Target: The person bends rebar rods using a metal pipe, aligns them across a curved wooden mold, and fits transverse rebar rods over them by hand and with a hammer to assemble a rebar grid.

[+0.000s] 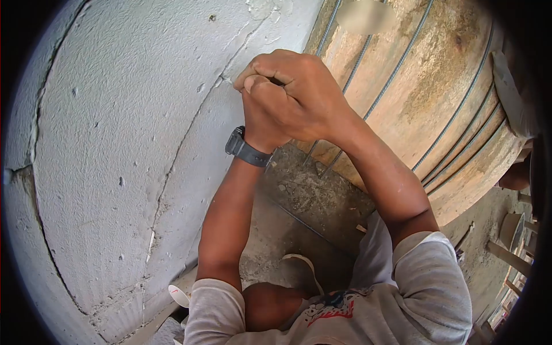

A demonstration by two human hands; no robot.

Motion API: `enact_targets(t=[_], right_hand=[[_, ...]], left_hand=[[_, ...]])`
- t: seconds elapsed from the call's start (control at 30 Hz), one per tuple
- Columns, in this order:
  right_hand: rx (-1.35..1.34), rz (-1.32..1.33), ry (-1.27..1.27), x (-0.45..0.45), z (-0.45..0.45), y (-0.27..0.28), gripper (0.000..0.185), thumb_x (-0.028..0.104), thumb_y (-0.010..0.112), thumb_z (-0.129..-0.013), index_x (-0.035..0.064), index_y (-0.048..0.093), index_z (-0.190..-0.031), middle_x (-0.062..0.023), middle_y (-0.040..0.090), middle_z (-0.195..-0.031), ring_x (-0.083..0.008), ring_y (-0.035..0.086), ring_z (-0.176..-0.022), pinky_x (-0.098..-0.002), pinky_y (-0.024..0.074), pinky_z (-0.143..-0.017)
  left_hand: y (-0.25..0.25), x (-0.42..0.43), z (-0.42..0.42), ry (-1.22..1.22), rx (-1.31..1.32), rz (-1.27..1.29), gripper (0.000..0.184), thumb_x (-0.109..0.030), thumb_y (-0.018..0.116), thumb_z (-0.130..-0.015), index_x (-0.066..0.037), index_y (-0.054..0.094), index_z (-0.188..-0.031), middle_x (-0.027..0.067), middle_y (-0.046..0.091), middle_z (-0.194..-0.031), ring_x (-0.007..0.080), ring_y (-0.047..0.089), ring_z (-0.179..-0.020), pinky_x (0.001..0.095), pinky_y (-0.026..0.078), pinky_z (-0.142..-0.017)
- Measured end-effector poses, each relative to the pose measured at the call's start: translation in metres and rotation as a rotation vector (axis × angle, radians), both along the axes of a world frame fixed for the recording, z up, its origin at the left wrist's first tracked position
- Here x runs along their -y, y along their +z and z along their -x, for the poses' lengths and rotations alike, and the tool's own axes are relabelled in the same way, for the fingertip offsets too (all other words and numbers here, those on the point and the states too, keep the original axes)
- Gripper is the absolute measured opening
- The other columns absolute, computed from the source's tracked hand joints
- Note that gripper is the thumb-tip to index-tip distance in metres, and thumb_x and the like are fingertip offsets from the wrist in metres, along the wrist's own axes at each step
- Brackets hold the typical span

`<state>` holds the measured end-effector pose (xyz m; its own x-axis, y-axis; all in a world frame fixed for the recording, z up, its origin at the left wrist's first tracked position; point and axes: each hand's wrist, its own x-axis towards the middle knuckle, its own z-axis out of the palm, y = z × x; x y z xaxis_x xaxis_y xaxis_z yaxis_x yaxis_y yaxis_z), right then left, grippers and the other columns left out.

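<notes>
My two hands are together at the upper middle, in front of a pale grey plastered wall (126,115). My right hand (302,86) is closed and lies over the left, its fingers curled and a small dark gap between them. Whatever it grips, if anything, is hidden. Most of my left hand (261,118) is covered by the right, so its fingers do not show. A dark wristwatch (250,150) is on the left wrist. The knuckles are close to a crack in the wall.
Several ribbed steel bars (397,69) run along a curved wooden panel (448,86) on the right. Dusty ground (305,178) lies between wall and panel. Stool-like wooden pieces (509,259) stand at the far right. A white shoe tip (179,296) shows at lower left.
</notes>
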<state>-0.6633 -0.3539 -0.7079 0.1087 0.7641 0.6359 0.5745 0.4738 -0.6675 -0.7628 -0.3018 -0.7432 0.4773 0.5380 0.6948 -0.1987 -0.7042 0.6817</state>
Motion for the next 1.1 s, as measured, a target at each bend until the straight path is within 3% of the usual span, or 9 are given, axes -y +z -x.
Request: enact_targets(t=[0.13, 0.2, 0.27, 0.33, 0.5, 0.77, 0.83, 1.0, 1.1], right_hand=[[-0.272, 0.135, 0.008, -0.038, -0.051, -0.015, 0.027, 0.011, 0.051, -0.095, -0.0017, 0.075, -0.093, -0.0158, 0.077, -0.092, -0.0227, 0.073, -0.082, -0.0354, 0.0585, -0.08], [-0.297, 0.203, 0.04, -0.058, -0.082, -0.019, 0.027, 0.007, 0.05, -0.095, -0.0035, 0.075, -0.092, -0.0138, 0.078, -0.093, -0.0187, 0.072, -0.082, -0.0337, 0.0583, -0.081], [-0.233, 0.22, 0.125, -0.036, -0.068, -0.009, 0.027, 0.011, 0.052, -0.092, -0.0024, 0.075, -0.093, -0.0134, 0.077, -0.092, -0.0197, 0.071, -0.086, -0.033, 0.0563, -0.085], [-0.192, 0.207, 0.078, -0.02, -0.042, 0.001, 0.027, 0.017, 0.054, -0.091, 0.0005, 0.075, -0.096, -0.0134, 0.076, -0.091, -0.0204, 0.07, -0.088, -0.0338, 0.0541, -0.085], [-0.307, 0.197, 0.146, -0.008, -0.034, -0.01, 0.027, 0.016, 0.051, -0.095, -0.0033, 0.07, -0.096, -0.0129, 0.075, -0.093, -0.0189, 0.068, -0.087, -0.0336, 0.0536, -0.083], [-0.164, 0.222, 0.073, 0.02, -0.012, -0.01, 0.034, 0.02, 0.06, -0.092, -0.0001, 0.066, -0.119, -0.0143, 0.071, -0.102, -0.0219, 0.068, -0.097, -0.0349, 0.0532, -0.089], [-0.128, 0.268, 0.098, 0.037, 0.019, 0.005, 0.035, 0.021, 0.062, -0.092, 0.0011, 0.066, -0.12, -0.0147, 0.071, -0.108, -0.0245, 0.068, -0.102, -0.0359, 0.0511, -0.095], [0.13, 0.497, 0.057, 0.046, 0.066, -0.001, 0.043, 0.031, 0.068, -0.093, 0.0037, 0.068, -0.126, -0.0188, 0.069, -0.121, -0.0315, 0.067, -0.112, -0.0391, 0.0503, -0.099], [-0.034, 0.405, 0.018, 0.046, 0.078, 0.0, 0.043, 0.034, 0.068, -0.093, 0.0037, 0.071, -0.123, -0.0187, 0.071, -0.113, -0.0318, 0.068, -0.106, -0.0402, 0.0519, -0.093]], left_hand=[[-0.031, -0.058, -0.045, -0.075, -0.302, -0.259, 0.017, -0.009, 0.075, -0.079, 0.001, 0.061, -0.076, 0.0122, 0.065, -0.075, 0.0216, 0.063, -0.07, 0.0375, 0.047, -0.061], [-0.018, -0.058, -0.07, 0.05, -0.375, 0.045, 0.011, -0.005, 0.069, -0.083, 0.002, 0.06, -0.08, 0.0135, 0.065, -0.078, 0.021, 0.062, -0.072, 0.0374, 0.047, -0.061], [-0.013, -0.04, -0.062, 0.113, -0.039, -0.148, 0.01, -0.007, 0.068, -0.082, 0.002, 0.065, -0.086, 0.0182, 0.069, -0.084, 0.0332, 0.068, -0.075, 0.0418, 0.052, -0.064], [-0.007, -0.031, -0.043, 0.095, -0.096, -0.03, 0.02, -0.014, 0.073, -0.083, -0.001, 0.066, -0.096, 0.0147, 0.069, -0.092, 0.03, 0.07, -0.089, 0.0413, 0.055, -0.078], [-0.057, -0.035, -0.048, -0.047, -0.023, 0.199, 0.014, -0.01, 0.069, -0.084, -0.002, 0.061, -0.091, 0.0128, 0.066, -0.091, 0.0304, 0.066, -0.088, 0.0406, 0.052, -0.076], [-0.062, -0.009, -0.019, 0.102, -0.163, -0.178, 0.015, -0.01, 0.069, -0.087, -0.005, 0.064, -0.1, 0.0133, 0.068, -0.101, 0.0282, 0.068, -0.091, 0.0399, 0.053, -0.076], [-0.054, 0.009, 0.003, -0.076, 0.113, 0.288, 0.015, -0.01, 0.069, -0.086, -0.005, 0.065, -0.101, 0.0124, 0.069, -0.101, 0.0271, 0.069, -0.092, 0.0392, 0.053, -0.077], [-0.064, 0.027, 0.08, 0.125, -0.211, -0.081, 0.033, -0.023, 0.081, -0.076, -0.004, 0.069, -0.1, 0.0154, 0.071, -0.092, 0.0368, 0.07, -0.089, 0.0462, 0.054, -0.075], [-0.086, 0.072, 0.129, 0.259, -0.591, 0.208, 0.065, -0.03, 0.076, -0.086, 0.002, 0.052, -0.136, 0.0257, 0.053, -0.143, 0.0444, 0.05, -0.133, 0.05, 0.044, -0.107]])
